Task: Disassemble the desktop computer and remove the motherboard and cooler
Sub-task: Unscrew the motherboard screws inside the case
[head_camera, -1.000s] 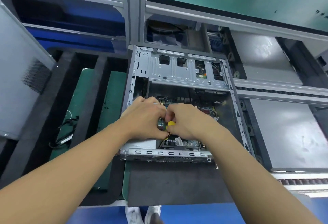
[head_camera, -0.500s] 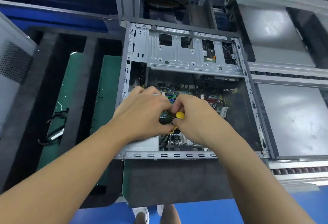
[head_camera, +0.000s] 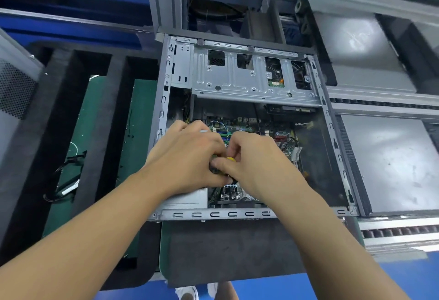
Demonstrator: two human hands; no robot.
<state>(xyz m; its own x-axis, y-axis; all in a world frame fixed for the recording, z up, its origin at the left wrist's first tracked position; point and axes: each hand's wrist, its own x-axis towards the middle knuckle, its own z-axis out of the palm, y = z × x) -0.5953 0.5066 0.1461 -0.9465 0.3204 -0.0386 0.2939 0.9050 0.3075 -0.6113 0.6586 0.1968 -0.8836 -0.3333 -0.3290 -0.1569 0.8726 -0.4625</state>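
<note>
The open desktop case (head_camera: 213, 214) lies flat on a black foam mat. Its green motherboard (head_camera: 249, 126) shows in the bottom, partly covered by my hands. The cooler is hidden beneath them. My right hand (head_camera: 259, 164) pinches a screwdriver (head_camera: 231, 159) with a dark handle and yellow cap, held upright over the board. My left hand (head_camera: 187, 155) meets it from the left, its fingers curled round the same handle. A silver power supply (head_camera: 187, 198) sits under my left wrist. The grey drive cage (head_camera: 249, 79) spans the far half of the case.
A black foam tray (head_camera: 114, 133) over green mat stands left of the case, with a loose black cable (head_camera: 64, 181) in one slot. A perforated grey side panel (head_camera: 14, 90) leans at the far left. Grey conveyor plates (head_camera: 392, 164) run along the right.
My head has dropped closer and tilted, so the case fills more of the view. Both hands stay together on the tool at the same spot over the board.
</note>
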